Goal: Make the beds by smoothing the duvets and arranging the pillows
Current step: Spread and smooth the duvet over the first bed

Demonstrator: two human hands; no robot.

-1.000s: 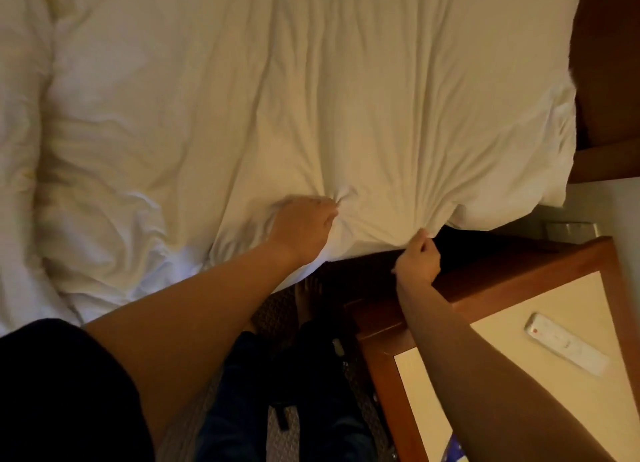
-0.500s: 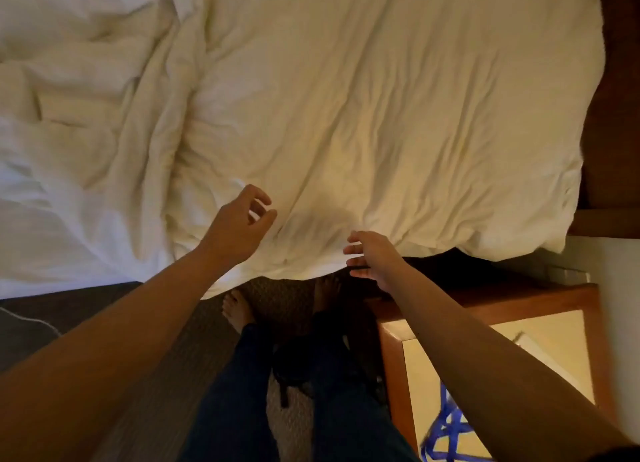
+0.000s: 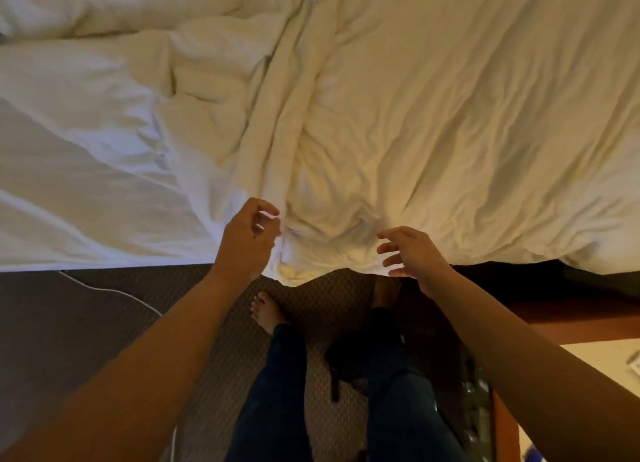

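Carpet (image 3: 86, 326) fills the lower left, dark and patterned, with a thin white cable (image 3: 114, 293) curling across it just below the bed's edge. Above it the white duvet (image 3: 433, 122) spreads over the whole upper half of the view, creased and bunched into a long ridge of folds that runs down toward the near edge between the two hands, where a corner of it droops over the side of the bed. The left arm reaches up from the lower left corner, and the left hand (image 3: 247, 238) sits at the foot of that ridge, fingers (image 3: 268, 207) loosely curled and parted, apparently brushing the fabric but clamping nothing. Below, a bare foot (image 3: 266, 311) and dark trouser legs (image 3: 277, 385) stand on the carpet beside the bed. The right arm comes in from the lower right, and the right hand (image 3: 414, 253) hovers over the duvet's hanging edge with its fingers spread wide and empty; whether they touch the cloth cannot be told. At the far lower right shows the wooden rim of a bedside table (image 3: 502, 427) with a pale top.
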